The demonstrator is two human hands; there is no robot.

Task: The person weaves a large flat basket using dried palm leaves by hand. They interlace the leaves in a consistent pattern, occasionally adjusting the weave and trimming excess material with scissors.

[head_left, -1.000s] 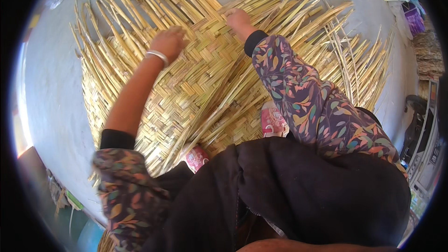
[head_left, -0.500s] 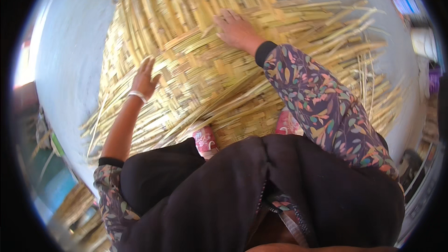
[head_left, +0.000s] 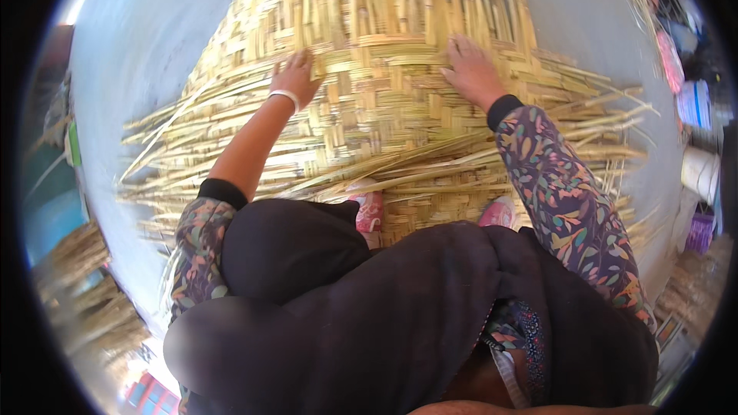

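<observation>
Spread over the floor in front of me is a half-woven mat (head_left: 357,111) of flat yellow-green reed strips. Long loose strips (head_left: 403,0) run away from me at its far side, and more stick out to both sides. My left hand (head_left: 296,83), with a white bangle at the wrist, lies on the weave left of the middle, fingers stretched toward the far strips. On the right, my right hand (head_left: 472,75) rests near the same crosswise strips, thumb apart from the fingers. Neither hand shows anything gripped.
My feet in patterned red-pink socks (head_left: 370,211) stand on the mat's near part. Grey floor (head_left: 154,54) surrounds it. At the right edge are a white bucket (head_left: 699,173), a blue-and-white container (head_left: 693,104) and a purple basket (head_left: 699,232). Dry reed bundles (head_left: 77,261) lie at the lower left.
My left hand has moved farther up the mat, close to the far crosswise strips. My right hand has shifted right, and the hands are now about level. The view has turned slightly.
</observation>
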